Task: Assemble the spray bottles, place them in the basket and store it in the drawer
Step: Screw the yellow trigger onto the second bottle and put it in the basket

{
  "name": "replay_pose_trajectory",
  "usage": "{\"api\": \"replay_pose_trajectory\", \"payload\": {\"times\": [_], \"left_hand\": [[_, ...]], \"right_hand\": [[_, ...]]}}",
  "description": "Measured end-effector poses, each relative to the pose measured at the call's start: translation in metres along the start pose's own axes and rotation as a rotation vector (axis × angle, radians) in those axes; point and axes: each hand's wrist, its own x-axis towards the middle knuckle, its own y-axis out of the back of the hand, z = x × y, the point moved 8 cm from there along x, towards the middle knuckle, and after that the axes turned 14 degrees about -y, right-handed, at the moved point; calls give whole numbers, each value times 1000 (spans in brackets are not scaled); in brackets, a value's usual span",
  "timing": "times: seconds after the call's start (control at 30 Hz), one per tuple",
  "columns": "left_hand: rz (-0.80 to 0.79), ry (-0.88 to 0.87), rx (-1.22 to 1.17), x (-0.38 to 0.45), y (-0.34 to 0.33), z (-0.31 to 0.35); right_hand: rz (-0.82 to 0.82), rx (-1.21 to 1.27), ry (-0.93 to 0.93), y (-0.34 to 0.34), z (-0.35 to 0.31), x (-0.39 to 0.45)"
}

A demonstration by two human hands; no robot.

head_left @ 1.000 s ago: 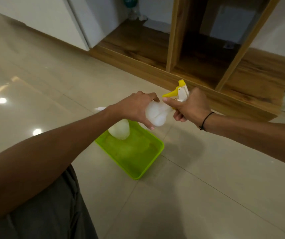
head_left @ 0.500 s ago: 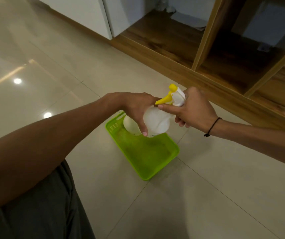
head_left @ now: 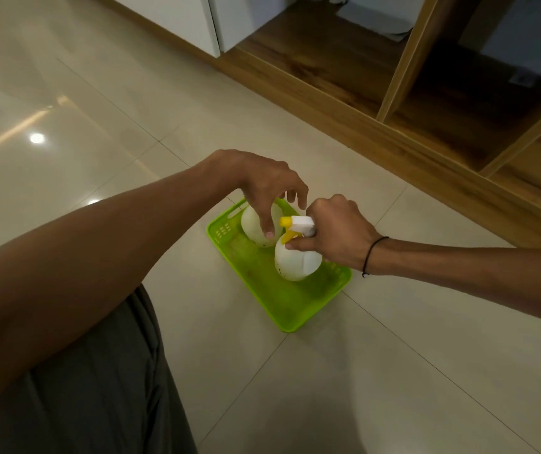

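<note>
Spray bottles: from our head cam we see two white ones sitting in the green basket (head_left: 298, 309) on the tiled floor (head_left: 393, 371).
Near bottle (head_left: 297, 265): yellow-and-white trigger head on.
Far bottle (head_left: 256, 226): top's hidden.
Right hand (head_left: 338, 232): fingers curled round that trigger head.
Left hand (head_left: 267, 186): fingers loose, one fingertip touching the far bottle.
Wooden shelf unit (head_left: 426, 93): beyond the basket.
</note>
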Motion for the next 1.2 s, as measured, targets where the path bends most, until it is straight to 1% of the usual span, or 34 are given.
{"api": "replay_pose_trajectory", "payload": {"times": [0.13, 0.27, 0.43, 0.53, 0.77, 0.97, 1.2], "left_hand": [[21, 23, -29, 0, 4, -3], [34, 43, -52, -2, 11, -1], [127, 65, -29, -5, 28, 4], [180, 48, -3, 4, 34, 13], [216, -25, 66, 45, 37, 37], [259, -66, 67, 89, 49, 69], [248, -174, 82, 152, 55, 123]], "right_hand": [[10, -81, 67, -18, -3, 6], [66, -128, 118, -15, -6, 3], [82, -150, 160, -12, -2, -6], [103, -153, 177, -7, 3, -13], [107, -73, 117, 12, 38, -28], [143, -30, 53, 31, 93, -42], [226, -19, -137, 50, 180, -59]]}}
